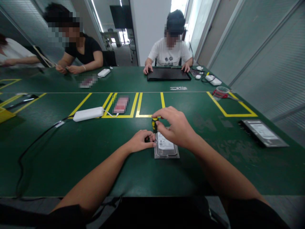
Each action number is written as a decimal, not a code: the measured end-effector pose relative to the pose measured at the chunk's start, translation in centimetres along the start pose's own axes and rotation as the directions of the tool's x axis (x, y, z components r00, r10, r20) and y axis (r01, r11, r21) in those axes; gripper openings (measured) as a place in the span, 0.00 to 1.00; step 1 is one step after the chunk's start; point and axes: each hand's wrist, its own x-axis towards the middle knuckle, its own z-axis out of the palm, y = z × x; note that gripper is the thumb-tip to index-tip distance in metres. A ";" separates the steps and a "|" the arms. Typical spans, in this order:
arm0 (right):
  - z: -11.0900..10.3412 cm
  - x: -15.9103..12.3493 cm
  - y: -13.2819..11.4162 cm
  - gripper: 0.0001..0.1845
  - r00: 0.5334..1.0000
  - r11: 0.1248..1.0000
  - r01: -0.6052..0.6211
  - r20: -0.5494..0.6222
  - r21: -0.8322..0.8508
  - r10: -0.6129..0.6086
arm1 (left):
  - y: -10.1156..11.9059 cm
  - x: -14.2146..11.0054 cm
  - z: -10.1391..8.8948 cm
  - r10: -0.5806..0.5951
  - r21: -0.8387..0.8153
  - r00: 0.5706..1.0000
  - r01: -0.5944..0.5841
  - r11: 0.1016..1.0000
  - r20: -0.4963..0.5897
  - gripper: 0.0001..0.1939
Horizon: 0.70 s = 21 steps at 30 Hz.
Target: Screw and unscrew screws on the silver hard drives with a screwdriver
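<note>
Arching over hard drive point(166, 151) — right hand point(175, 124), grip pinching screwdriver point(154, 126); left hand point(141, 141) low at edge — grip unclear.

No legible text; drive label point(167, 145) too blurred

- Surface point(95, 171): dk green, seam running across, yellow tape point(240, 115) boxes on far half
- HDD point(166, 155): flat near ctr, label up, nr side of tape
- 2nd silver unit point(264, 133): R side, label up, dk along its L edge
- Wht pwr strip point(88, 114): L of ctr, blk cable point(21, 162) running off twd near edge
- Pink phone point(121, 105), blurred: in taped box, wht cord attached
- Blk panel point(168, 74): flat, far side
- Wht block point(104, 73): far L
- Another wht block point(213, 80): far R, w/ cords
- Clear/red round item point(221, 92): at R box
</note>
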 end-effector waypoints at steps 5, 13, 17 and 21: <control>0.1 0.1 0.0 0.08 1.000 1.000 -0.001 -0.001 -0.008 0.001 | -0.1 0.0 0.1 -0.006 -0.007 1.000 0.006 1.000 0.006 0.13; 0.1 0.0 0.1 0.09 1.000 1.000 0.012 -0.021 -0.027 -0.013 | -0.4 0.0 0.1 -0.008 -0.004 1.000 0.008 1.000 -0.001 0.14; 0.1 0.1 0.0 0.06 1.000 1.000 0.011 -0.018 0.020 -0.010 | -0.4 0.0 0.2 -0.016 -0.019 1.000 0.015 1.000 -0.003 0.14; 0.1 0.1 0.1 0.05 1.000 1.000 0.012 -0.020 -0.016 -0.013 | -0.4 0.0 0.1 -0.017 -0.037 1.000 0.017 0.999 0.008 0.14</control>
